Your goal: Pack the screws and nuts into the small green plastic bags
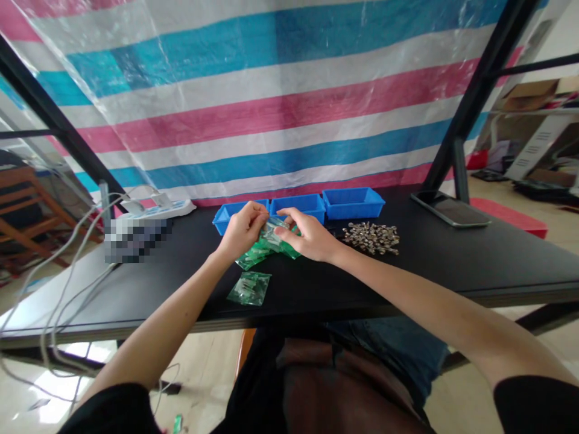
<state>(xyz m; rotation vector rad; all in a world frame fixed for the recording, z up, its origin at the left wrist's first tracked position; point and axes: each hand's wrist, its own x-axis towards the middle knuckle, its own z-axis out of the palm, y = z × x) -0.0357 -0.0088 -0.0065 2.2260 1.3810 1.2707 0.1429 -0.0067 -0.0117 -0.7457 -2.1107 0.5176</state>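
Note:
My left hand (245, 228) pinches the left side of a small clear plastic bag (270, 232) in front of the blue bins. At the bag's right side, my right hand (310, 236) is closed on it with thumb and fingers. What lies inside the held bag is too small to make out. Beneath both hands is a pile of green-tinted plastic bags (253, 255), partly hidden by them. Closer to me, a single green bag (249, 288) with small pale pieces in it lies flat on the table.
Three blue bins (353, 204) stand in a row at the back. Right of my hands lies a heap of small metal parts (371, 237). A phone (450, 209) rests at the right. A white power strip (174, 209) with cables is at the left.

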